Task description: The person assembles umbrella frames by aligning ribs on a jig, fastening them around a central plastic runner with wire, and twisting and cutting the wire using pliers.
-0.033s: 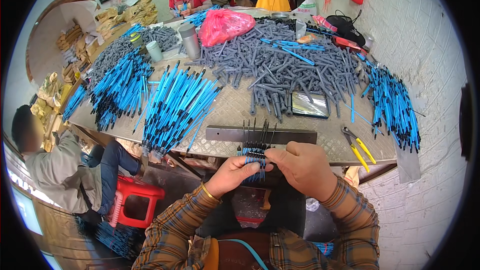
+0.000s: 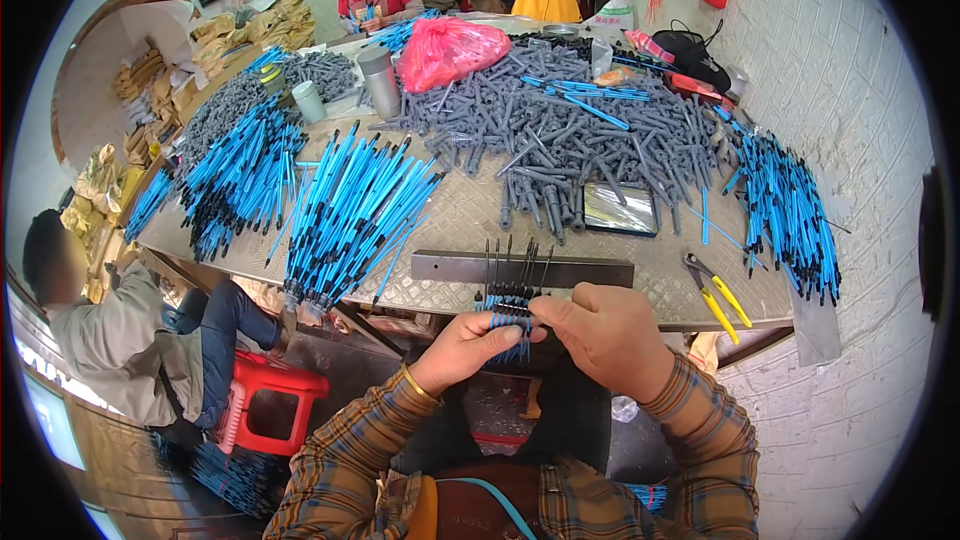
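Observation:
A small bunch of thin blue rods (image 2: 512, 321) with black fittings and dark slender tips is gripped in my left hand (image 2: 468, 348), its thumb laid across them. Its tips point away from me, over a dark metal bar (image 2: 455, 267) at the table's near edge. My right hand (image 2: 612, 335) is closed, thumb and forefinger pinched together against the right side of the bunch. Whatever sits between those fingertips is hidden. Beyond the bar, a large heap of grey plastic tubes (image 2: 600, 145) covers the table's middle.
Bundles of blue rods (image 2: 350, 210) lie to the left, another pile (image 2: 785, 205) to the right. Yellow-handled pliers (image 2: 718, 300) and a dark-framed shiny rectangle (image 2: 620, 210) are nearby. A pink bag (image 2: 445, 50) and grey flask (image 2: 379, 82) stand farther back. People sit left and beyond; a red stool (image 2: 270, 405) stands left.

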### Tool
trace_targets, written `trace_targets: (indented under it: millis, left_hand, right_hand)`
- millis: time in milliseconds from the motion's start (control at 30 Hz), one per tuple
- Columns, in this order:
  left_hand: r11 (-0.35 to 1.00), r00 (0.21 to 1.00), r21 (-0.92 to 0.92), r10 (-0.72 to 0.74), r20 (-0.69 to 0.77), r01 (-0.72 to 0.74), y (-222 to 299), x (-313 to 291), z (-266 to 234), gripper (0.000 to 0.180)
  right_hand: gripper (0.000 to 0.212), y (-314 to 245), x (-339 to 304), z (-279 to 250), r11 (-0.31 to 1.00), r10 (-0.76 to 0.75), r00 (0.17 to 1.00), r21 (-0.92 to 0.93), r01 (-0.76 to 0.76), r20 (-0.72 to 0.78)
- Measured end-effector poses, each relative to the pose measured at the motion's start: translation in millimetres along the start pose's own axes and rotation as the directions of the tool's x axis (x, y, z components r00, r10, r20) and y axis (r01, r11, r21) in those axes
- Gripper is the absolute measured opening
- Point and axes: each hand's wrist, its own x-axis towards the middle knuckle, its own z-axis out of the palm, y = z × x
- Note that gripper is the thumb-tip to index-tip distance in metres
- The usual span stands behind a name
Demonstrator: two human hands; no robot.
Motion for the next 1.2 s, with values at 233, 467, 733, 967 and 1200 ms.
trace_targets:
  millis: [233,467,733,967,1200]
  left_hand:
    - [0.992,1.0,0.128,0.012,0.025,-0.015,0,3,2,0.023]
    - [0.979,0.995,0.2,0.058,-0.084,-0.041,-15,-2,9,0.018]
    - [0.993,0.993,0.117,0.018,-0.113,-0.004,-3,4,6,0.016]
    - [0.996,0.993,0.086,0.037,-0.111,-0.028,-6,-1,2,0.018]
    - [0.978,0.998,0.206,0.034,-0.056,-0.022,-8,-6,-3,0.023]
  right_hand:
    - [0.022,1,1,17,0.992,0.067,0.992,0.118,-0.054,-0.105]
    - [0.021,-1,8,21,0.989,0.029,1.0,0.148,-0.028,-0.006]
    - [0.019,3,17,27,0.977,0.019,0.998,0.213,-0.006,-0.058]
    - [0.019,2,18,30,0.958,0.036,0.999,0.283,-0.035,0.003]
    - [0.021,-10,14,19,0.983,0.043,0.999,0.179,-0.041,-0.009]
